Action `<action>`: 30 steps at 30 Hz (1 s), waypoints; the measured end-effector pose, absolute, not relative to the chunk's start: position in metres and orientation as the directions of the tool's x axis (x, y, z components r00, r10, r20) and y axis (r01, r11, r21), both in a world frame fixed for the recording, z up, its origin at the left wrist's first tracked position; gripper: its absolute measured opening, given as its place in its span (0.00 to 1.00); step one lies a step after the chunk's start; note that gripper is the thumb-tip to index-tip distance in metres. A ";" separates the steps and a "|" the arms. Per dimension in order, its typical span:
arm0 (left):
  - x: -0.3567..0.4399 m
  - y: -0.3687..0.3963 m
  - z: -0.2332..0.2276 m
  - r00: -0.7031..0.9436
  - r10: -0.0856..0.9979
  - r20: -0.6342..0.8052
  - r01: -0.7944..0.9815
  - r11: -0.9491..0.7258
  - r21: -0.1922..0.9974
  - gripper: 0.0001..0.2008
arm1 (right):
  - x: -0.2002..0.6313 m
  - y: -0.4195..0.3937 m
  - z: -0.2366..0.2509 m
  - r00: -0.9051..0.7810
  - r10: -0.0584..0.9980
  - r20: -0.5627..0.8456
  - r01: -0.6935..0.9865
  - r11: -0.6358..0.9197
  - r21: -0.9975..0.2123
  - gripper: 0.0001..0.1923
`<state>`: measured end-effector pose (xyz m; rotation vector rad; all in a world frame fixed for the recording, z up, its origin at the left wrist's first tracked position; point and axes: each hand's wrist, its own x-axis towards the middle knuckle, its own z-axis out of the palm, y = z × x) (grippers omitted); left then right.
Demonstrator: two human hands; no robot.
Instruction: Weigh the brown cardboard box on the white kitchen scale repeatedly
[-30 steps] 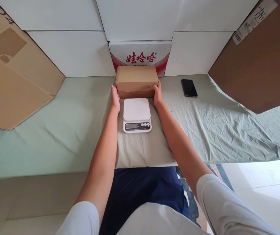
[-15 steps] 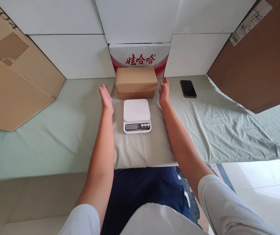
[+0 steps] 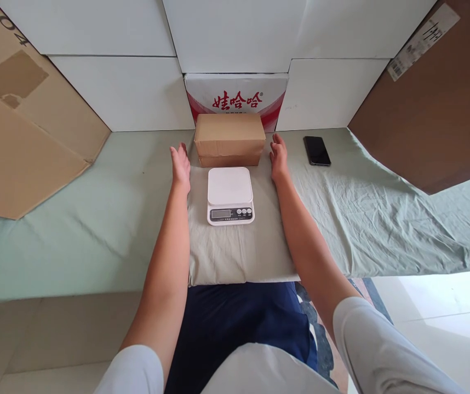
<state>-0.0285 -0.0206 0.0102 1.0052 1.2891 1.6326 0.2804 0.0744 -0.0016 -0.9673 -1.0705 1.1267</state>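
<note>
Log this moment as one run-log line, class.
left hand: open, beside box | right hand: open, beside box | cardboard box: behind scale | scale: bare

Box (image 3: pixel 229 138) behind scale (image 3: pixel 230 195)

Bright, even daylight; sharp focus, edges bowed.

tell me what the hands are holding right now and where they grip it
Nothing is held. The left hand and right hand are open, one on each side of the box, apart from it.
</note>
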 end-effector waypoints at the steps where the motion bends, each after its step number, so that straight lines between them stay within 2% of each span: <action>1: -0.027 -0.021 0.010 -0.355 0.930 0.098 -0.118 -0.148 0.982 0.46 | 0.280 0.073 -0.001 0.086 0.983 0.163 -0.212 0.178 -0.961 0.36; 9: -0.018 -0.013 0.005 -0.280 0.956 0.089 -0.124 -0.128 0.984 0.49 | 0.265 0.069 0.001 0.047 0.984 0.173 -0.253 0.179 -0.951 0.39; 15: -0.010 -0.012 0.003 -0.221 0.959 0.176 -0.101 -0.202 0.974 0.48 | 0.241 0.056 0.009 -0.087 0.945 0.315 -0.283 0.280 -0.918 0.33; 20: -0.008 -0.011 0.002 -0.239 0.953 0.184 -0.109 -0.215 0.971 0.45 | 0.235 0.053 0.007 -0.082 0.929 0.360 -0.249 0.331 -0.910 0.29; 23: -0.009 -0.012 0.003 -0.243 0.954 0.177 -0.108 -0.208 0.972 0.44 | 0.234 0.054 0.004 -0.080 0.934 0.348 -0.233 0.322 -0.918 0.30; 30: -0.011 -0.017 0.010 -0.321 0.920 0.224 -0.079 -0.262 0.962 0.49 | 0.231 0.049 0.023 -0.113 0.929 0.352 -0.222 0.322 -0.920 0.32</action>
